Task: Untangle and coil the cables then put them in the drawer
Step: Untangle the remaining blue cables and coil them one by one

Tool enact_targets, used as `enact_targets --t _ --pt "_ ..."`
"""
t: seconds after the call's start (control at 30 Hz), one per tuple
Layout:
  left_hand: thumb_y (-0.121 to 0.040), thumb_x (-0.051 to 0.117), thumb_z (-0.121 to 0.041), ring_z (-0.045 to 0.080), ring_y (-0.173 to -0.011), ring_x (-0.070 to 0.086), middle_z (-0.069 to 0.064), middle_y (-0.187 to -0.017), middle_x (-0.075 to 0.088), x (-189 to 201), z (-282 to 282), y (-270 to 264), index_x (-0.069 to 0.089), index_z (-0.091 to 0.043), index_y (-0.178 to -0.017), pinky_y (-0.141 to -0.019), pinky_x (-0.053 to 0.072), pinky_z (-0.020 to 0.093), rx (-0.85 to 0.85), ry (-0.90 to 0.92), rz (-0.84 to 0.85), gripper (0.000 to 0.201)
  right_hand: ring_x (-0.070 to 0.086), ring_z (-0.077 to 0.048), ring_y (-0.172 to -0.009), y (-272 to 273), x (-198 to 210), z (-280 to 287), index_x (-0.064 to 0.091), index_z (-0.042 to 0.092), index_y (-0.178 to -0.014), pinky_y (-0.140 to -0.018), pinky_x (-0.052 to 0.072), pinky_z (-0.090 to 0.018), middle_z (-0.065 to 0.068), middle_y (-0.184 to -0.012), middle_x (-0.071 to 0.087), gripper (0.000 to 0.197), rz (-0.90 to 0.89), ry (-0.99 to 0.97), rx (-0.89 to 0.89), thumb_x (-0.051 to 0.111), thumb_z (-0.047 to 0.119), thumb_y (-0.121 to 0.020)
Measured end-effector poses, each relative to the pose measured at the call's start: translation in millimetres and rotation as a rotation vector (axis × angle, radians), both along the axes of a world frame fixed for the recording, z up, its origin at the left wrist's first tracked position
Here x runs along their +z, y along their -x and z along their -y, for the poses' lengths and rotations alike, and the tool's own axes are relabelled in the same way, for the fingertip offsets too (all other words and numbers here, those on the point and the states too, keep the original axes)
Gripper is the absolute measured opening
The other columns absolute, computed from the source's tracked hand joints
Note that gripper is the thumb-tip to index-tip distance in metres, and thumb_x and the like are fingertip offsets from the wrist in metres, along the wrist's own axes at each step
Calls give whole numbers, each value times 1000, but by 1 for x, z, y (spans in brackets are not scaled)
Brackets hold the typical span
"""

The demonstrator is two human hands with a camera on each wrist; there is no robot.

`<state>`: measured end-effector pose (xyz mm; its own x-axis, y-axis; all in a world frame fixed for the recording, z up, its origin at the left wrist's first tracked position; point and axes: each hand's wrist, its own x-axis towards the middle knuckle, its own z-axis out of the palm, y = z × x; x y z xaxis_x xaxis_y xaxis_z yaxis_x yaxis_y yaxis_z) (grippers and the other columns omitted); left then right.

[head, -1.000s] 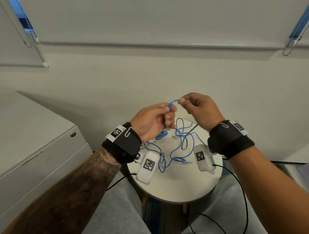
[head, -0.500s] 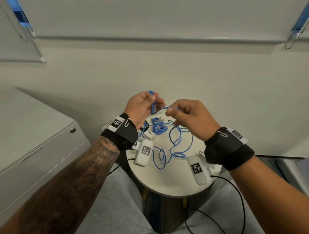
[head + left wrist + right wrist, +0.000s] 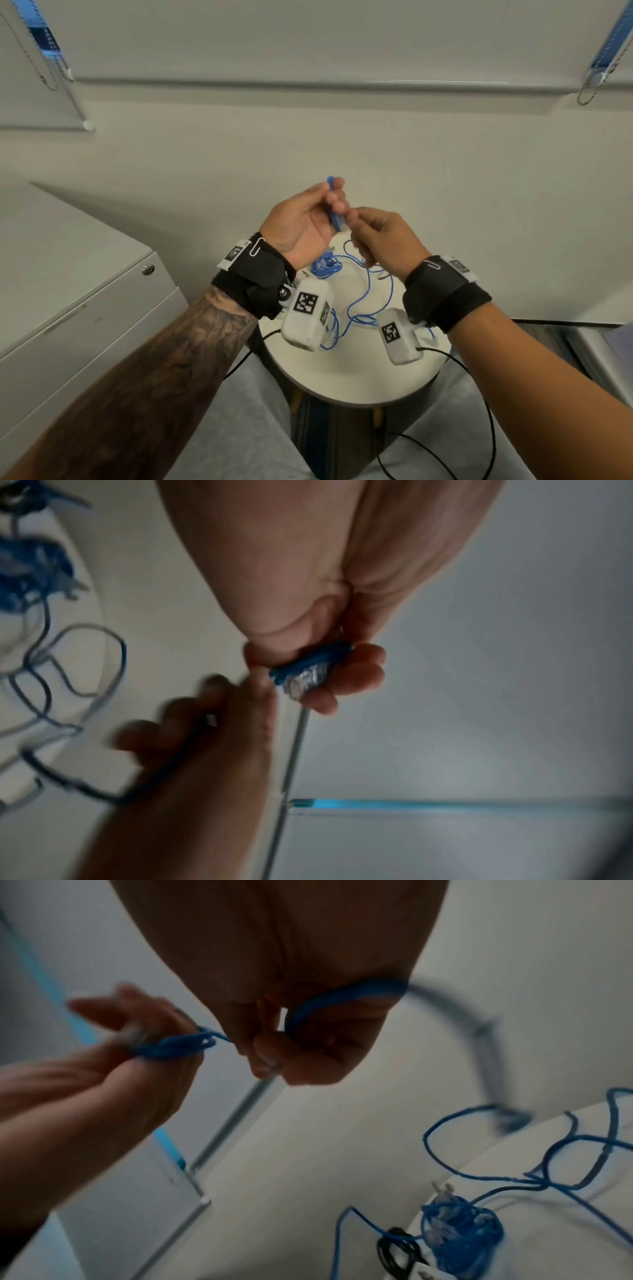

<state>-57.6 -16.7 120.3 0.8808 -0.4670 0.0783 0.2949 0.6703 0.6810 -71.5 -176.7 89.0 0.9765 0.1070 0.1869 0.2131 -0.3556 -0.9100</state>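
Observation:
My left hand (image 3: 327, 205) is raised above the round table (image 3: 356, 383) and pinches a small coil of blue cable (image 3: 333, 212) with its clear plug (image 3: 304, 681) between thumb and fingers. My right hand (image 3: 363, 233) is right beside it, fingers curled round the same blue cable's loose run (image 3: 329, 1001), which hangs down to a tangle of blue loops (image 3: 373, 301) on the table. A finished blue coil (image 3: 459, 1229) and a small black cable (image 3: 397, 1250) lie on the table's far left part.
A grey drawer cabinet (image 3: 85, 308) with a lock (image 3: 148, 269), drawers closed, stands to the left of the table. A wall with a sill rail (image 3: 308, 85) is straight ahead. Black leads (image 3: 479, 394) run from the wrist cameras over my lap.
My left hand has lifted higher with the coil and turned palm-in. My right hand has come up and left to meet it, drawing more cable off the table.

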Motion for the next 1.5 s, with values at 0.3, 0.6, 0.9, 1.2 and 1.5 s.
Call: enact_targets --t 0.3,0.6,0.9,1.2,1.5 --pt "-105 36 -10 18 -72 71 7 -75 69 -24 -13 -35 58 -3 -93 -80 56 35 424 -85 -76 27 49 -8 -52 24 5 -5 72 16 -89 -60 48 -32 4 -57 56 18 134 297 107 62 29 -98" --pt "-104 33 -9 23 -66 63 10 -69 64 -31 2 -8 62 1 -96 -74 54 36 194 -628 261 31 43 -26 -60 -3 41 5 69 6 -95 -60 40 -33 -25 -67 52 7 322 29 -30 63 7 -92" --pt "-102 31 -17 13 -57 46 -1 -63 43 5 0 -13 56 -5 -97 -73 52 33 -14 -167 42 28 49 -7 -56 -36 16 7 67 6 -96 -58 44 -20 -1 -64 54 19 184 -107 -78 55 19 -102" --pt "-101 34 -10 19 -65 62 5 -71 61 -10 -3 -61 56 1 -99 -84 51 40 273 197 -263 25 54 -7 -55 -30 -39 -8 72 7 -103 -60 50 -18 -7 -67 61 24 -11 29 23 52 21 -104" --pt "-104 34 -7 22 -73 69 11 -80 65 -64 7 -89 57 -1 -96 -78 57 32 505 -254 -75 25 68 -17 -75 -34 -61 -1 66 4 -81 -78 50 -22 -3 -77 74 25 -102 97 137 63 23 -97"
